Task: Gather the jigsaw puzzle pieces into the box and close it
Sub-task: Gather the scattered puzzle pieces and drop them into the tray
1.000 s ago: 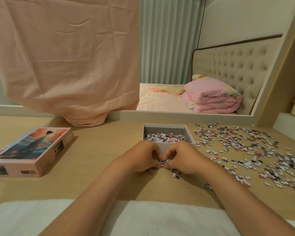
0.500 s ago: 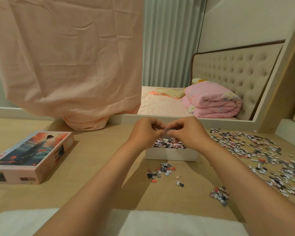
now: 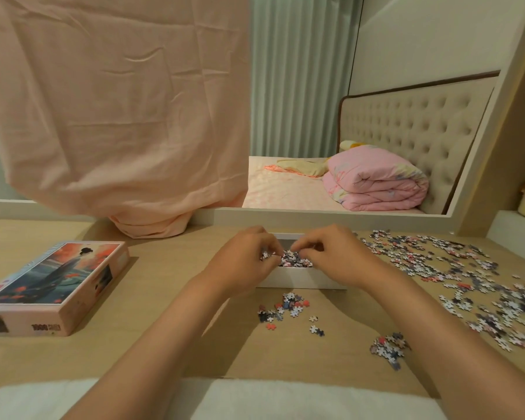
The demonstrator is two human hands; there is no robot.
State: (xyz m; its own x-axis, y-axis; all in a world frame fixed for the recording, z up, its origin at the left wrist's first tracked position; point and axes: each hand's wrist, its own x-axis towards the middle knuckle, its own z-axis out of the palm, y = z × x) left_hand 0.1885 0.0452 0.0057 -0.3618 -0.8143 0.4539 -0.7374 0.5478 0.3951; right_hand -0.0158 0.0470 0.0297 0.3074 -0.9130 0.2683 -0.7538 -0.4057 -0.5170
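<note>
On the wooden table (image 3: 164,298), a little behind its middle, stands the open white box (image 3: 300,279), and many puzzle pieces (image 3: 291,259) already lie inside it. Both hands are above the box, close to each other but not touching. The left hand (image 3: 245,259) has its fingers curled, and a few small pieces show at its fingertips, pinched between thumb and fingers. The right hand (image 3: 337,256) has its fingers bent down to the pieces in the box; whether it grips any of them I cannot tell. Just in front of the box, on the table, lies a small heap of pieces (image 3: 283,307) with some single ones beside it. Nearer to the person, beside the right forearm, is another small cluster (image 3: 388,348). To the right of the box a wide scatter of pieces (image 3: 467,283) covers the table up to the frame edge. The lid (image 3: 52,283) of the box, with a picture of a figure in a long robe, lies flat at the left, well apart from the box. A pink cloth (image 3: 112,101) hangs behind the table, and its lower end rests on it. Behind the box a bed (image 3: 279,192) with a folded pink blanket (image 3: 376,180) is visible. A white cloth (image 3: 285,398) lies along the near edge.
</note>
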